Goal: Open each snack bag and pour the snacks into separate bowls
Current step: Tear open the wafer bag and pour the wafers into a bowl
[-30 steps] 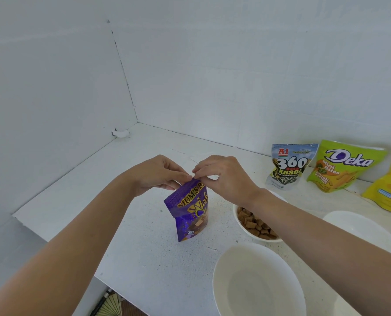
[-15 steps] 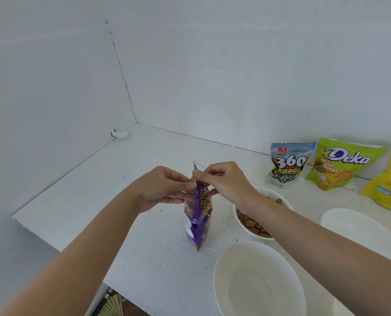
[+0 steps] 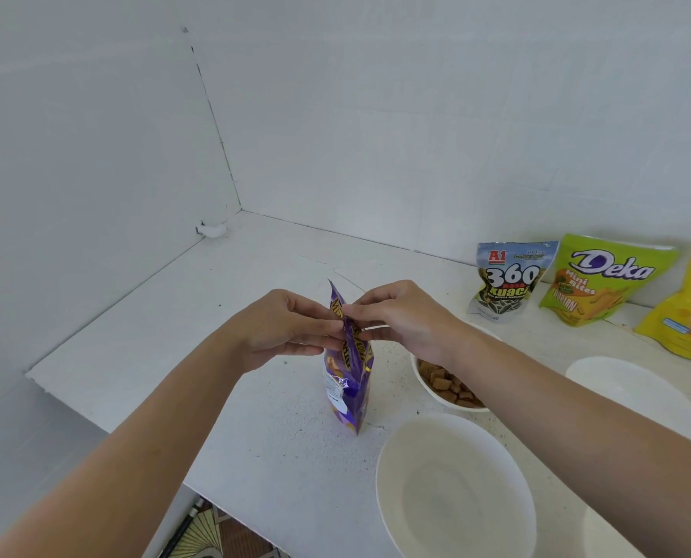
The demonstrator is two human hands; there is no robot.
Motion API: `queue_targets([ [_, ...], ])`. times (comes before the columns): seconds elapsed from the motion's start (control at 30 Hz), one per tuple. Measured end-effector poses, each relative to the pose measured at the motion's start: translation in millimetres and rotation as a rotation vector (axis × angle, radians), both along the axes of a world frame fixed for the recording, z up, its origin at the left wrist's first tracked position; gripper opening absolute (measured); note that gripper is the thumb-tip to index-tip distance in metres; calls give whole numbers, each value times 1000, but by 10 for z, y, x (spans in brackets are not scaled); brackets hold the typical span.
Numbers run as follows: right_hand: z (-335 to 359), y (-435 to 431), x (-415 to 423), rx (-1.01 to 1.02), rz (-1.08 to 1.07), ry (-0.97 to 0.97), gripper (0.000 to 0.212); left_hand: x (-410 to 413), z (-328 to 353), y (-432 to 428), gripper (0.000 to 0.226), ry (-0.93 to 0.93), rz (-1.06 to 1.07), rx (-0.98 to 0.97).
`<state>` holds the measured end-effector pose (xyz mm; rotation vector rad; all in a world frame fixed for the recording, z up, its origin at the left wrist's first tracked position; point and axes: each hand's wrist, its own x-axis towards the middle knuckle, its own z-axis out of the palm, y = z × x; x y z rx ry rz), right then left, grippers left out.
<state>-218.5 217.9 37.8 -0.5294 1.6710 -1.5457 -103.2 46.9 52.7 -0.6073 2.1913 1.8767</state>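
Observation:
A purple snack bag point(image 3: 349, 380) hangs edge-on over the white counter, its bottom corner close to the surface. My left hand point(image 3: 283, 328) pinches its top edge from the left and my right hand point(image 3: 404, 316) pinches the same edge from the right. Behind my right wrist sits a white bowl point(image 3: 424, 382) with brown snack pieces point(image 3: 448, 386). An empty white bowl point(image 3: 452, 489) stands at the front, and another empty white bowl point(image 3: 633, 392) lies to the right.
Against the back wall lean a grey "360" seed bag point(image 3: 504, 281), a green Deka bag point(image 3: 601, 279) and a yellow bag point(image 3: 690, 312). The counter's front edge point(image 3: 106, 424) drops off at the left, with a patterned floor below.
The purple bag has turned from face-on to edge-on between my hands, and both hands have shifted slightly lower and closer together on its top.

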Motion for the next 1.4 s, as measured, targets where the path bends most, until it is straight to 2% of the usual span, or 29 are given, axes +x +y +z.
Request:
queue_targets([
  [0.23, 8, 6, 2, -11, 0, 4, 14, -6, -5, 43, 28, -3, 41, 31],
  [0.4, 8, -16, -23, 4, -6, 22, 12, -18, 49, 44, 22, -13, 35, 24],
  [0.5, -6, -38, -24, 32, -6, 97, 13, -14, 68, 56, 15, -17, 42, 29],
  [0.73, 16, -42, -15, 34, 21, 102, 30, -44, 119, 96, 17, -14, 29, -88],
  [0.9, 31, -48, -37, 54, 13, 68, 20, -68, 150, 169, 20, -5, 43, -187],
  [1.03, 62, -76, -37, 108, 23, 156, 11, -77, 169, 205, 16, -4, 40, -264],
  [1.17, 92, -136, -23, 193, 39, 323, 19, -101, 182, 221, 22, -27, -15, -334],
  [1.27, 85, -158, -28, 225, 25, 410, 23, -117, 183, 227, 27, -24, -11, -312],
  [1.4, 59, -165, -20, 218, -9, 434, 25, -138, 163, 257, 40, -13, 19, -270],
])
